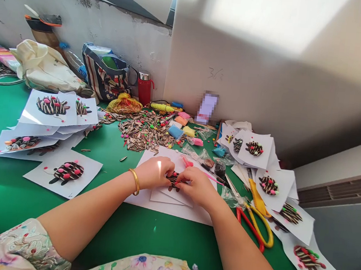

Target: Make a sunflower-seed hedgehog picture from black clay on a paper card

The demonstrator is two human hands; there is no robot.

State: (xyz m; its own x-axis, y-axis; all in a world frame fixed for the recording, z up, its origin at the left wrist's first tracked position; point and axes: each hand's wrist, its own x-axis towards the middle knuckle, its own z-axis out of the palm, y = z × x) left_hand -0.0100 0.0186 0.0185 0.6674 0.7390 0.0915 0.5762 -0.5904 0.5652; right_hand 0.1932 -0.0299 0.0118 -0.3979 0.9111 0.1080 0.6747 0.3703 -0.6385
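Note:
My left hand [156,174], with a gold bangle [136,183] at its wrist, has its fingers curled at the left side of a small sunflower-seed hedgehog figure [173,178]. From the other side my right hand [198,187] presses its bent fingers against the same figure. Fingertips hide most of it; dark clay and striped seeds show between them. It lies on small white cards [169,197], which rest on a larger white sheet [139,203]. A pink clay piece [187,161] is just beyond my right fingers.
Loose sunflower seeds [142,131] and clay lumps [176,132] lie behind my hands. Scissors [255,222] and a yellow cutter [257,197] are at right. Finished cards stand in piles left [50,115] and right [257,160]. Bags [104,75] and a red flask [144,90] line the wall.

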